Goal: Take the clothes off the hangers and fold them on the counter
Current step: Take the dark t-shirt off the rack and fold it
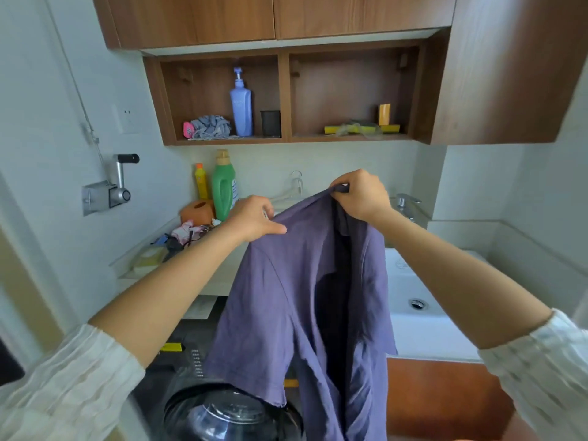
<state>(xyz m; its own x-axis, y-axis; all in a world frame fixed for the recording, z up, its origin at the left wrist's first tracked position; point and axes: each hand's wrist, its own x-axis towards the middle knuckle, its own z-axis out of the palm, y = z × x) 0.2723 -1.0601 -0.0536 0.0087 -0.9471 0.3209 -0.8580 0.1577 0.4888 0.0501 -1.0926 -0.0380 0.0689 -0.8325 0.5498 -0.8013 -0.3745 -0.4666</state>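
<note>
A purple short-sleeved shirt (286, 297) hangs in the air in front of me, above the counter (219, 275) edge. My left hand (254, 218) pinches its left shoulder. My right hand (359, 194) grips the collar area, bunched between fingers and thumb, a little higher. The shirt droops down over the washing machine front. White hangers (291, 194) lie on the counter behind the shirt, against the wall, free of clothes.
Green (223, 186) and orange (201, 181) bottles, an orange roll and small clutter crowd the counter's left back. A white sink (416, 300) with a tap (404, 202) is at right. A washing machine door (229, 415) sits below. Open shelves hold a blue pump bottle (241, 103).
</note>
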